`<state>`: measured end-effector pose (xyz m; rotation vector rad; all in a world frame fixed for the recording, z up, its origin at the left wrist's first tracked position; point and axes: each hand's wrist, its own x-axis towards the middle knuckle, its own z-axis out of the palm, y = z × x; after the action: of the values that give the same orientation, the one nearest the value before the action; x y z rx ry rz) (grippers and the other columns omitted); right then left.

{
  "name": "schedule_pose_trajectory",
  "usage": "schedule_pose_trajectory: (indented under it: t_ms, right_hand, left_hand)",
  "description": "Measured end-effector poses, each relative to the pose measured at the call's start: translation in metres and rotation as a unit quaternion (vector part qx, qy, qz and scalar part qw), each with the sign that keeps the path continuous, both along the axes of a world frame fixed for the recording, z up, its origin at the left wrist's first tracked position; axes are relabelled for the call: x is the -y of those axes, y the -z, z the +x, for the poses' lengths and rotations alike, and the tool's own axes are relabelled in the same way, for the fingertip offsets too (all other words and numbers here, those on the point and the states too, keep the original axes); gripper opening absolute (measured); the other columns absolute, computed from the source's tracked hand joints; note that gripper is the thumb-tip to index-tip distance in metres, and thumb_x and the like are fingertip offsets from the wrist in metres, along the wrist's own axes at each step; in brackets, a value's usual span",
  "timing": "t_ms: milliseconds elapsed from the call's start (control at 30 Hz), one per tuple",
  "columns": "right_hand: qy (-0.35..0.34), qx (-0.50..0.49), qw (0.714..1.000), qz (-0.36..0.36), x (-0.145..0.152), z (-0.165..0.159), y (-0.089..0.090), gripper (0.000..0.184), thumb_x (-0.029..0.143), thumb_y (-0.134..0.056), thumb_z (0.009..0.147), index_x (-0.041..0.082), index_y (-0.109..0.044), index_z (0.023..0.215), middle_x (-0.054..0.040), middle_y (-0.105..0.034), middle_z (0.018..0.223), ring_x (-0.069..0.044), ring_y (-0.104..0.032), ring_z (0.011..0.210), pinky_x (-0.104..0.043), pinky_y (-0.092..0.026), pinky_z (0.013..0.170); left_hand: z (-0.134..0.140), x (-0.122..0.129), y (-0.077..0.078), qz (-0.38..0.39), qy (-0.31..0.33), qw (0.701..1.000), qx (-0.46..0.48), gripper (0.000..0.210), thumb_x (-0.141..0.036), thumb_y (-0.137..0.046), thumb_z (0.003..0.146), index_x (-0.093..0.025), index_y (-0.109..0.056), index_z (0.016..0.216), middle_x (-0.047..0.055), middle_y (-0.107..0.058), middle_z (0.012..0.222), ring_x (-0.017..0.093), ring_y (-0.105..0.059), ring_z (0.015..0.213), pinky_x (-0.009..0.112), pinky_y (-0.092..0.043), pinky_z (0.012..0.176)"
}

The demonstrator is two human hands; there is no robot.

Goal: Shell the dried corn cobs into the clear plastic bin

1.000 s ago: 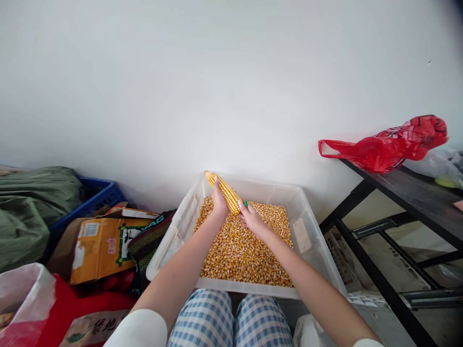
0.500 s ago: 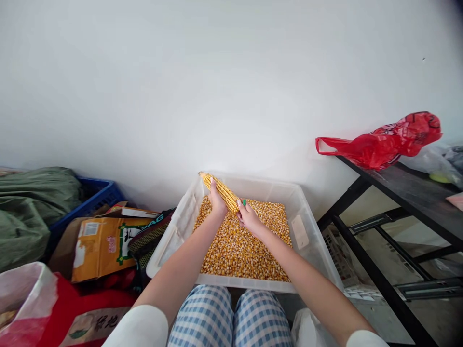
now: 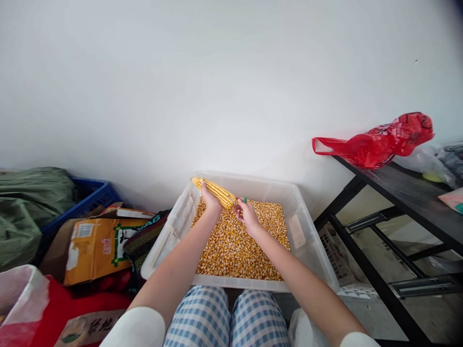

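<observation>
Wall (image 3: 231,91): white, plain, one small dark mark far right; closes off the back of your space.

Tub (image 3: 242,283): translucent plastic, close against the wall, just in front of your knees; pale label (image 3: 297,231) on its right side.

Kernels (image 3: 240,258): loose, yellow and whitish, spread over the tub floor.

Cob (image 3: 221,194): one, yellow, rows largely filled; raised over the tub's back half, slanting, its narrow tip up and to your left.

Left hand (image 3: 211,198): yours, wrapped about the cob, thumb along its upper side.

Right hand (image 3: 247,215): yours, fingers curled in around a green piece (image 3: 245,199), of which only the end shows; just beside the cob's lower end, contact unclear.

Trousers (image 3: 202,315): yours, blue-and-white check, below the tub's front rim.

To your left: blue crate (image 3: 99,193) with a green cover (image 3: 36,207) at it; orange box (image 3: 97,248), barcoded; mesh bag (image 3: 144,246) beside the tub; red sack (image 3: 43,318), printed, nearest you.

To your right: black table (image 3: 412,185), metal-legged, with a crumpled red bag (image 3: 376,144) overhanging its corner.
</observation>
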<state>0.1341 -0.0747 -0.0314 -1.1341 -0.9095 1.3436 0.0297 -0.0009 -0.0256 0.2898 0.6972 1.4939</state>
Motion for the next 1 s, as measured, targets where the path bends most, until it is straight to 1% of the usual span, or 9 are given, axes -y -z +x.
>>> schedule_pose_trajectory:
  t_ms: [67,167,333,467,667,800,900,933,1000]
  right_hand:
    - [0.007,0.018,1.0,0.019,-0.001,0.0,0.0,0.034,0.048,-0.046,0.075,0.019,-0.053,0.091,0.0044,-0.047,0.055,-0.005,-0.031,0.04,-0.016,-0.017,0.037]
    - [0.0,0.043,0.998,0.053,-0.001,-0.003,0.0,0.039,0.055,-0.049,0.073,0.018,-0.053,0.084,0.0054,-0.045,0.051,-0.005,-0.032,0.04,-0.018,-0.018,0.037]
    - [-0.009,-0.001,1.0,0.024,-0.004,-0.005,0.001,0.044,0.06,-0.052,0.069,0.02,-0.052,0.086,0.0078,-0.04,0.046,-0.005,-0.03,0.036,-0.018,-0.015,0.035]
    - [-0.044,-0.058,0.997,0.01,-0.001,-0.001,-0.001,0.042,0.056,-0.058,0.066,0.02,-0.053,0.088,0.008,-0.041,0.048,-0.004,-0.026,0.035,-0.018,-0.014,0.034]
    - [-0.076,-0.116,0.989,0.05,0.008,0.004,-0.009,0.039,0.046,-0.064,0.064,0.019,-0.056,0.091,0.0079,-0.039,0.052,-0.003,-0.025,0.038,-0.017,-0.016,0.035]
    - [-0.134,-0.133,0.98,0.065,0.003,0.011,-0.008,0.043,0.045,-0.064,0.064,0.02,-0.056,0.098,0.0062,-0.048,0.056,-0.003,-0.028,0.038,-0.017,-0.018,0.036]
    - [-0.134,-0.09,0.985,0.061,-0.005,0.016,-0.001,0.042,0.049,-0.053,0.071,0.019,-0.055,0.101,0.0038,-0.052,0.057,-0.005,-0.032,0.037,-0.018,-0.019,0.036]
    - [-0.111,-0.049,0.991,0.054,-0.008,0.017,0.001,0.041,0.05,-0.047,0.075,0.018,-0.055,0.101,0.003,-0.053,0.056,-0.006,-0.034,0.037,-0.019,-0.021,0.036]
    - [-0.042,0.088,0.993,0.069,-0.012,0.021,0.006,0.041,0.049,-0.035,0.082,0.018,-0.057,0.096,0.0006,-0.054,0.055,-0.01,-0.042,0.041,-0.02,-0.026,0.039]
  left_hand:
    - [0.001,0.002,-0.002,-0.001,-0.03,0.999,0.028,0.051,-0.069,-0.035,0.07,-0.02,-0.049,0.073,0.003,-0.054,0.058,0.017,-0.058,0.057,0.028,-0.048,0.057]
    - [0.003,0.002,-0.003,0.003,-0.019,0.999,0.034,0.051,-0.068,-0.036,0.07,-0.019,-0.049,0.071,0.004,-0.053,0.056,0.019,-0.058,0.057,0.029,-0.047,0.054]
    - [0.004,0.0,0.0,0.017,-0.036,0.999,0.011,0.052,-0.068,-0.042,0.067,-0.017,-0.051,0.071,0.004,-0.052,0.054,0.021,-0.058,0.056,0.029,-0.047,0.051]
    - [0.005,0.002,-0.001,0.027,-0.052,0.998,-0.012,0.053,-0.068,-0.041,0.066,-0.016,-0.052,0.072,0.005,-0.055,0.056,0.02,-0.057,0.052,0.029,-0.046,0.049]
    - [0.007,0.011,-0.014,0.037,-0.095,0.995,-0.02,0.054,-0.069,-0.038,0.067,-0.016,-0.052,0.07,0.004,-0.054,0.053,0.019,-0.057,0.049,0.029,-0.045,0.045]
    - [0.006,0.017,-0.02,0.03,-0.11,0.993,-0.007,0.054,-0.066,-0.032,0.071,-0.016,-0.051,0.072,0.005,-0.055,0.055,0.019,-0.056,0.048,0.031,-0.046,0.047]
    - [0.003,0.022,-0.018,0.019,-0.114,0.993,-0.001,0.054,-0.064,-0.029,0.074,-0.015,-0.051,0.076,0.006,-0.056,0.058,0.02,-0.057,0.05,0.033,-0.046,0.048]
    - [0.002,0.024,-0.018,0.017,-0.117,0.993,-0.005,0.053,-0.063,-0.03,0.074,-0.015,-0.052,0.078,0.006,-0.056,0.059,0.02,-0.057,0.05,0.033,-0.046,0.049]
    - [-0.001,0.027,-0.017,0.016,-0.118,0.993,-0.022,0.048,-0.059,-0.035,0.075,-0.015,-0.052,0.081,0.006,-0.057,0.061,0.02,-0.058,0.052,0.031,-0.047,0.05]
